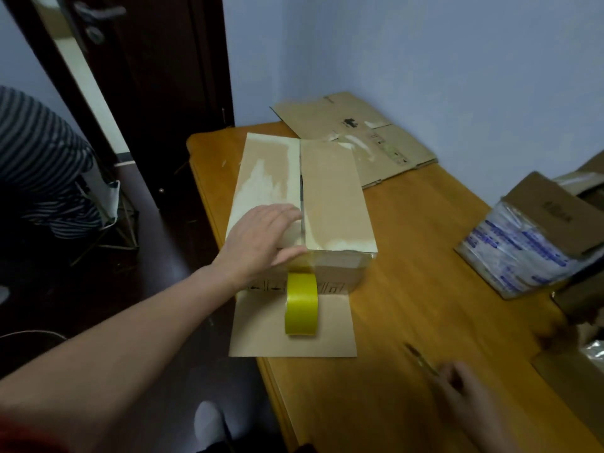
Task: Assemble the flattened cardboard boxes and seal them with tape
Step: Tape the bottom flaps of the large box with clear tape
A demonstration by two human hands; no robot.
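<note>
An assembled cardboard box (330, 197) stands on the wooden table (418, 256), its two top flaps folded shut with a seam down the middle. My left hand (258, 240) lies flat on the near left flap, fingers straight, thumb over the front edge. A yellow tape roll (301, 304) hangs against the box's front face, its strip running up under my thumb, above a cardboard flap (292, 338) lying flat on the table. My right hand (464, 397), blurred, grips a thin utility knife (420, 358) near the table's front.
A flattened cardboard box (356, 132) lies at the table's back by the wall. A plastic-wrapped package with cardboard (529, 243) sits at the right edge. A person in a striped shirt (39, 165) stands at the left by a dark door (147, 76).
</note>
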